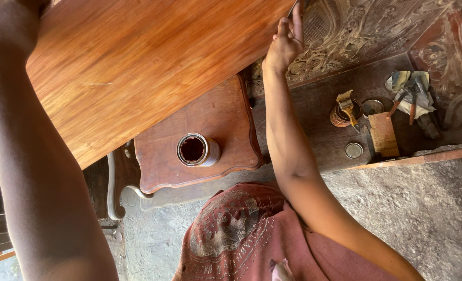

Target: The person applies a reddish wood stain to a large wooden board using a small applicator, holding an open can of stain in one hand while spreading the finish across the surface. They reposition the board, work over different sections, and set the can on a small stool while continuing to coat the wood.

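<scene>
A large orange-brown varnished wooden board (132, 62) fills the upper left, tilted in front of me. My right hand (285, 41) grips its right edge, fingers curled over the rim. My left forearm (28, 156) rises along the left side to the board's far end, and that hand is cut off at the top edge of the picture. Below the board, an open tin of dark red-brown liquid (194, 149) stands on a small reddish wooden table (225, 114).
A carved dark wood panel (355, 26) lies beyond my right hand. On a dark plank sit a brush on a small tin (347, 106), two round lids (353, 150), a wood block (383, 134) and rags with tools (410, 93). Rough concrete floor (423, 208) lies at right.
</scene>
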A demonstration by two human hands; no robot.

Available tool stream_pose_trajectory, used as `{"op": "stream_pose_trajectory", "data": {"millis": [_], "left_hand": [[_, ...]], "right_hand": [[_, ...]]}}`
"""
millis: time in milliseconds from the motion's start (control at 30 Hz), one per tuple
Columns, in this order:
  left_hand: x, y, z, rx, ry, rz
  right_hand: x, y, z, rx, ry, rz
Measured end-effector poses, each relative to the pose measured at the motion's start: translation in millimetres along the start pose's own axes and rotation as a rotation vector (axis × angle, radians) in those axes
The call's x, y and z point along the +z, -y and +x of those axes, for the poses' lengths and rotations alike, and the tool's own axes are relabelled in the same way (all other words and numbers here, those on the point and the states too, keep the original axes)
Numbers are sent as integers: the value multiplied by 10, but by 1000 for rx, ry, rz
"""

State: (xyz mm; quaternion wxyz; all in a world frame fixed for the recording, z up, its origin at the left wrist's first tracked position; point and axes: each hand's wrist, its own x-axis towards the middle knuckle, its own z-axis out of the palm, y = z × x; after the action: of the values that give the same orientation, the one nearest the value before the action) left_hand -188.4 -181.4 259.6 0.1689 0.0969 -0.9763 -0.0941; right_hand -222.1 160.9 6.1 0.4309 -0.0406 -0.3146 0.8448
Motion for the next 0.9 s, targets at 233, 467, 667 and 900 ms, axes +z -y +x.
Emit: {"op": "stream_pose_trajectory", "data": {"millis": [233, 467, 667, 900], "left_hand": [[-20, 12, -25, 2, -12, -2], [-38, 38, -7, -7, -15, -3], [-46, 50, 5, -13, -5, 1], [-24, 62, -1, -16, 3, 2]], "right_hand": [[-18, 75, -54, 114, -80, -22], [44, 81, -36, 61, -41, -12], [32, 163, 16, 58, -5, -103], [31, 79, -5, -1, 74, -95]]}}
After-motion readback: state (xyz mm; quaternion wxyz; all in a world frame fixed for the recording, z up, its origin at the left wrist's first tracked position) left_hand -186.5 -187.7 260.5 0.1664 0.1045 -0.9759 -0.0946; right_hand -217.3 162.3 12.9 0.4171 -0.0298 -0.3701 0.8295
